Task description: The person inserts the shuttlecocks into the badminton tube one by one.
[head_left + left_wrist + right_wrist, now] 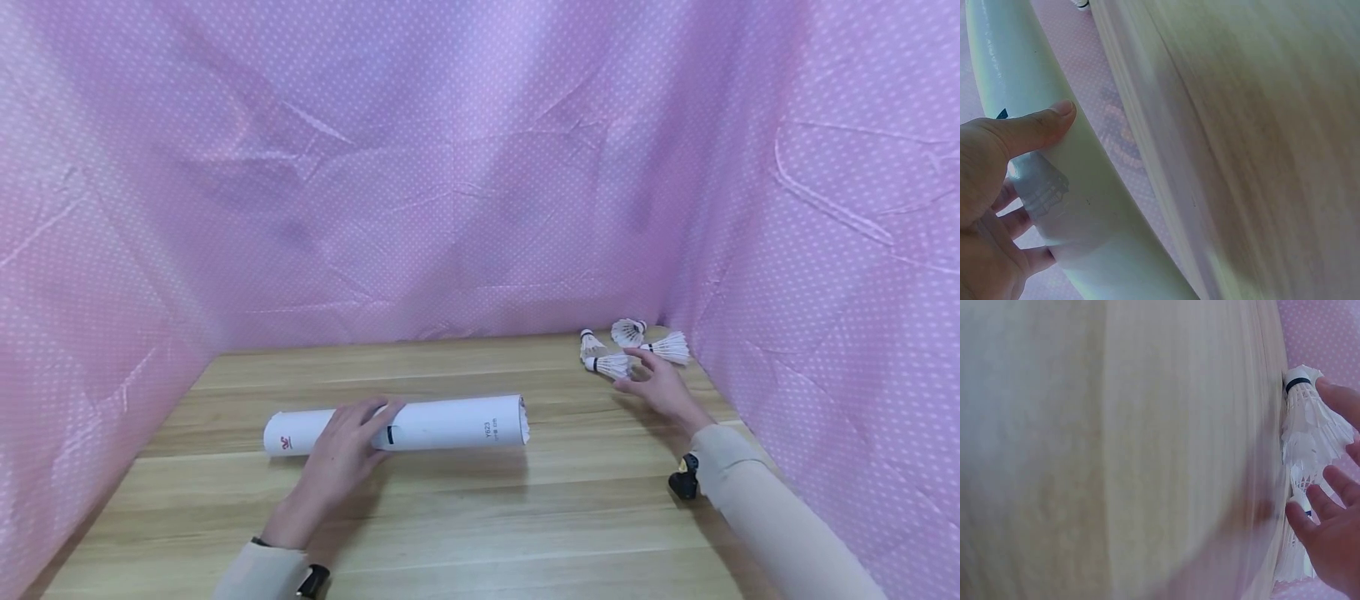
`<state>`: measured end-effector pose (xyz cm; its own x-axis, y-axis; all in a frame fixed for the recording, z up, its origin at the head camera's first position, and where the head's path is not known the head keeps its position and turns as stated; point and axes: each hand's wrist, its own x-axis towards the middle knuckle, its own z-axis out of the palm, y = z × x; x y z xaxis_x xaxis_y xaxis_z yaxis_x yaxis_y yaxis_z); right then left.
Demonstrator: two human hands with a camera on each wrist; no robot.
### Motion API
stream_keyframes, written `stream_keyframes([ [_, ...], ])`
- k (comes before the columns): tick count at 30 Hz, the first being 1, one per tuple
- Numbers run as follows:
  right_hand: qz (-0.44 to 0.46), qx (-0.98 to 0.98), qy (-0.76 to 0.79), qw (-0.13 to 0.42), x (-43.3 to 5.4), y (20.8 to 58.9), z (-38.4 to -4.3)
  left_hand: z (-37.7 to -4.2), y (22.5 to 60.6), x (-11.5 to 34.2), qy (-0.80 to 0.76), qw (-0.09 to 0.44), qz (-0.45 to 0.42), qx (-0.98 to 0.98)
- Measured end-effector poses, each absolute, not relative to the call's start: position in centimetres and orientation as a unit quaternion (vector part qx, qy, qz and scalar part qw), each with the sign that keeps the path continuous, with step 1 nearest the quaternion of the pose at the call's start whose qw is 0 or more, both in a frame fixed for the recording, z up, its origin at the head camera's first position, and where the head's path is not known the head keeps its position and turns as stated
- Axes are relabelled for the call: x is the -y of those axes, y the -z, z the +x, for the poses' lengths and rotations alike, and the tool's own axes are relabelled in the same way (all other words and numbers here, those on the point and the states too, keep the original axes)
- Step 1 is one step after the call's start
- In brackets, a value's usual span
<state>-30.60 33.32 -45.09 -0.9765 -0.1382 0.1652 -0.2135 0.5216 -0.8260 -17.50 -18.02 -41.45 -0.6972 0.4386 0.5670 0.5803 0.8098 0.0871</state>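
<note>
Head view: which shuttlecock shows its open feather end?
The rearmost shuttlecock: its feather mouth faces the camera, while the other three show mainly their sides.

At the left of the picture we find the left hand (988,161) gripping a long white tube (1097,194), its thumb (1041,128) laid across the surface and its other fingers meeting the tube's left edge. Between them we make out a grey print (1041,181), with a small dark mark (1002,114) above the thumb. Pink dotted cloth (1075,44) shows beside the tube, and wood-grained counter (1260,150) fills the right. A pale, dark-banded object (1082,3) at the top edge, nearly cut off, may be a shuttlecock.
</note>
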Motion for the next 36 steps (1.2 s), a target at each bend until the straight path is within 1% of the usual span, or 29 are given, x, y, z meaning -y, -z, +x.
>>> stream_keyframes([
  [8, 0.090, 0.881, -0.461, 0.048, -33.1, 44.8, -30.9, -17.5, 41.6, 18.0, 0.129, 0.268, -0.278, 0.913],
  [15, 0.090, 0.871, -0.481, 0.036, -32.8, 44.8, -30.6, -17.4, 41.5, 18.0, 0.130, 0.269, -0.276, 0.914],
  [26, 0.059, 0.876, -0.474, 0.069, -32.5, 45.4, -30.7, -17.3, 41.7, 18.0, 0.128, 0.282, -0.284, 0.908],
  [36, 0.035, 0.851, -0.521, 0.063, -32.3, 45.6, -30.2, -17.1, 41.3, 17.9, 0.125, 0.274, -0.277, 0.912],
])
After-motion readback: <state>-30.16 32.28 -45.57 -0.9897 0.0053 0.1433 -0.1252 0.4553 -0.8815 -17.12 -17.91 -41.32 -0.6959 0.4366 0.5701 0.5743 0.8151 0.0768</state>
